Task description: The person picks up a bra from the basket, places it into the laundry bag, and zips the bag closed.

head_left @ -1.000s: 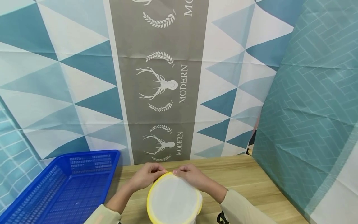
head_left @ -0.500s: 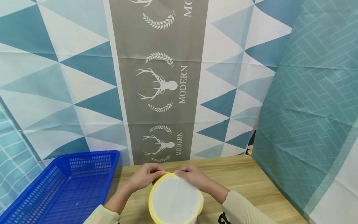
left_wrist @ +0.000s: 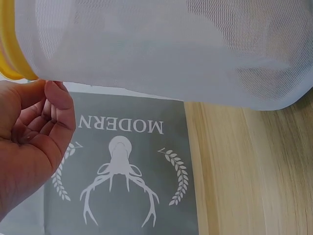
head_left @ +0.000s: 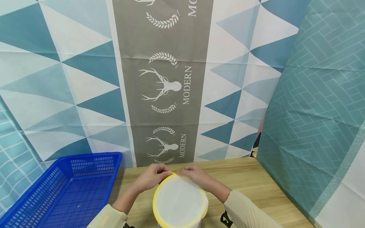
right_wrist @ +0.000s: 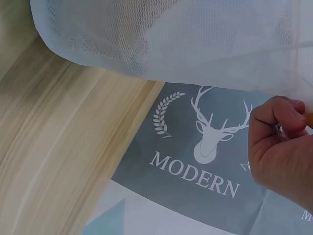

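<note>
A white mesh laundry bag [head_left: 181, 201], drum-shaped with yellow trim [head_left: 155, 205], stands out toward me at the bottom middle of the head view. At its far rim my left hand [head_left: 151, 178] pinches the yellow edge between thumb and forefinger. Close beside it, my right hand [head_left: 196, 177] pinches the same stretch of rim. The left wrist view has the left hand [left_wrist: 36, 132] under the yellow band, with the bag's mesh side [left_wrist: 146, 54] spreading rightward. In the right wrist view, a bit of yellow shows at the fingertips of the right hand [right_wrist: 283, 142].
A blue plastic basket [head_left: 77, 196] stands left of the bag, its wall near my left forearm. The wooden table [head_left: 242, 177] meets a patterned cloth backdrop [head_left: 159, 110] at the back. A green cloth [head_left: 313, 126] hangs along the right side.
My fingertips parted slightly along the rim, then came closer together again. The bag has shifted a little to the right.
</note>
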Motion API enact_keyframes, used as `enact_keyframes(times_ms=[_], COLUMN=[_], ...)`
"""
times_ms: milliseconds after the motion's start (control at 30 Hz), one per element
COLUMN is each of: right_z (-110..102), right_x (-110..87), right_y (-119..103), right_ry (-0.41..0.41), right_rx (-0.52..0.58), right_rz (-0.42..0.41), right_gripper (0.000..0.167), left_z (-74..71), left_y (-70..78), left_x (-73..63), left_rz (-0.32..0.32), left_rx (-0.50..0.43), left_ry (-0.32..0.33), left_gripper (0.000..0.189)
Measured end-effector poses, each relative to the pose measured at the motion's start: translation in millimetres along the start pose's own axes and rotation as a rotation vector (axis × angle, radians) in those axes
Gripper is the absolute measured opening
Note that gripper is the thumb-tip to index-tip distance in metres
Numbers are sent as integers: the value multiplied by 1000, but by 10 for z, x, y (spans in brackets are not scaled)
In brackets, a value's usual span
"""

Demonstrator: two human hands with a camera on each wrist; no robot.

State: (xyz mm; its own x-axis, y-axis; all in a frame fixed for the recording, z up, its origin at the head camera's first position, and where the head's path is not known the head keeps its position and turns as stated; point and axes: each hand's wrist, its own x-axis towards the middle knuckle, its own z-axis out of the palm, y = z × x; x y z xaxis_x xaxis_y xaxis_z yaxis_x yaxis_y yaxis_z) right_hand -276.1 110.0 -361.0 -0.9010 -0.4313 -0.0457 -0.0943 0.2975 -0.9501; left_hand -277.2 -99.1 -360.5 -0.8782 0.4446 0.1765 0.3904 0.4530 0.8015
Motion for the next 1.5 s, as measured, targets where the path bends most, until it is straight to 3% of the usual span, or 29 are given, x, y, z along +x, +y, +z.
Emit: enact_keyframes(times_ms=[200,1500], right_z=[-17,-24], right_x=[5,-87], right_y=[9,20], right_ry=[-29,-47], right_rx=[-25,-23], right_rz=[-30,-80], right_gripper=[34,34], left_z=[9,-26], left_y=[7,49], left_x=[13,-77], left_rz=[-2,25], left_rx=[-8,-38], left_ry=[-4,-46], left_gripper=[20,21])
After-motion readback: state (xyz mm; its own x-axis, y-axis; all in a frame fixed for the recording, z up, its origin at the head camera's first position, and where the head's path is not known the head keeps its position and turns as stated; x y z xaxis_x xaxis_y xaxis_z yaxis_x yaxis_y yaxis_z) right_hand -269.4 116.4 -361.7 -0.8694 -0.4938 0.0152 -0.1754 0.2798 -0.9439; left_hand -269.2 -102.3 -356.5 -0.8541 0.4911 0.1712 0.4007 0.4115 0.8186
